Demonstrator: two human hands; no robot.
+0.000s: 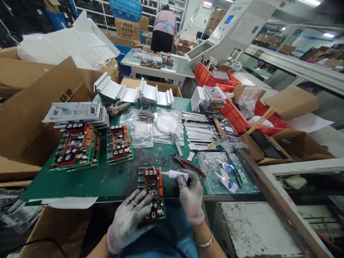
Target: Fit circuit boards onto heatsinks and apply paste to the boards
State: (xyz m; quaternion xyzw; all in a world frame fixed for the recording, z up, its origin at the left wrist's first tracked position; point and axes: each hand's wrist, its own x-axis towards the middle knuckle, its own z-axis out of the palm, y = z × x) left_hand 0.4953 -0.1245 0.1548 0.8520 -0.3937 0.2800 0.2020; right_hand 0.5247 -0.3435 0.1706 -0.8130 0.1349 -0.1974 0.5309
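A green circuit board (150, 186) with orange terminal blocks and red-framed black parts lies over the table's near edge. My gloved left hand (131, 216) holds its lower left side, fingers stretched across the top and thumb by the near end. In my gloved right hand (191, 195) is a white glue tube (174, 174), pinched between thumb and fingers. Its thin nozzle points left, at the board's upper right beside the top red-framed part. Whether the tip touches cannot be made out. Red-handled pliers (188, 165) lie just beyond the right hand.
Another board (119, 144) and stacked boards (76, 147) stand at left, with grey housings (76, 113) behind. Metal strips (199, 132), a hammer (219, 127) and two glue tubes (227, 182) lie right. Aluminium heat sinks (115, 87) line the back. A person (163, 28) stands at a farther table.
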